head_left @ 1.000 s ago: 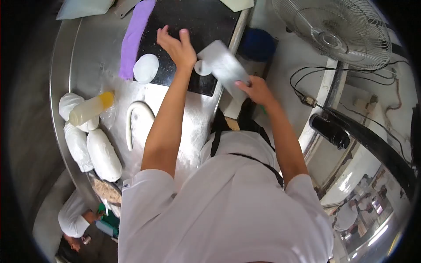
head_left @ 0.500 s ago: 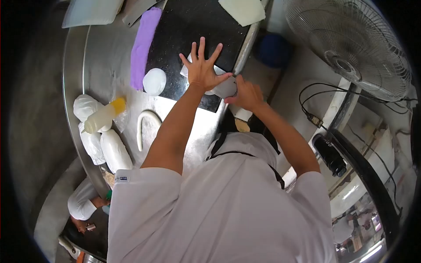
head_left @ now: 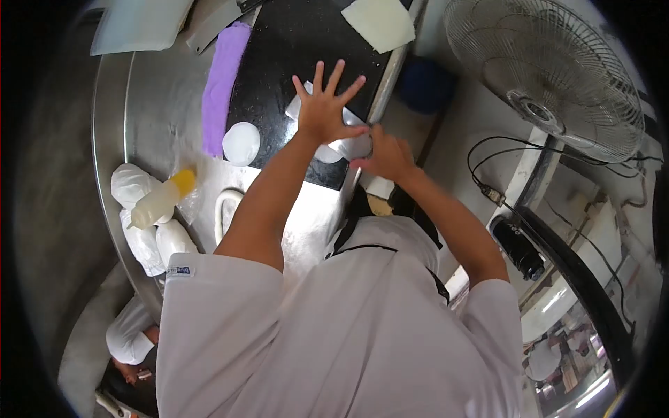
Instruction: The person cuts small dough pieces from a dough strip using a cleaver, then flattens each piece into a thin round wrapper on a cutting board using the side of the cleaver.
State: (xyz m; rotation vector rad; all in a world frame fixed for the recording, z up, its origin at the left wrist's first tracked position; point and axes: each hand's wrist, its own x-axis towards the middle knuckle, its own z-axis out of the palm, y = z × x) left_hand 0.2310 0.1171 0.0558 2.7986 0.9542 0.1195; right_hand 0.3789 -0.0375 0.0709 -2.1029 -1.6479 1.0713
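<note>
My left hand [head_left: 324, 117] lies with its fingers spread on a broad, flat metal blade [head_left: 357, 145], like a cleaver's, over the black board [head_left: 279, 63]. At the board's near right edge, my right hand [head_left: 387, 156] grips the end of this blade; any handle is hidden. A thin white disc of dough [head_left: 327, 154] shows partly beside the blade, below my left wrist. Another round white dough disc [head_left: 241, 144] lies flat on the board, left of my left hand.
A purple towel [head_left: 224, 90] lies along the board's left side. A cleaver [head_left: 213, 26] and a pale square cloth [head_left: 378, 25] are further off. Left are a squeeze bottle [head_left: 157, 204], white wrapped bundles [head_left: 137, 240] and a dough rope [head_left: 220, 212]. A fan [head_left: 543, 76] stands right; a co-worker's sleeve [head_left: 129, 333] shows lower left.
My left hand has turned slightly to the right on the blade, its fingers still spread. More of the white disc under the blade now shows. The view has shifted a little.
</note>
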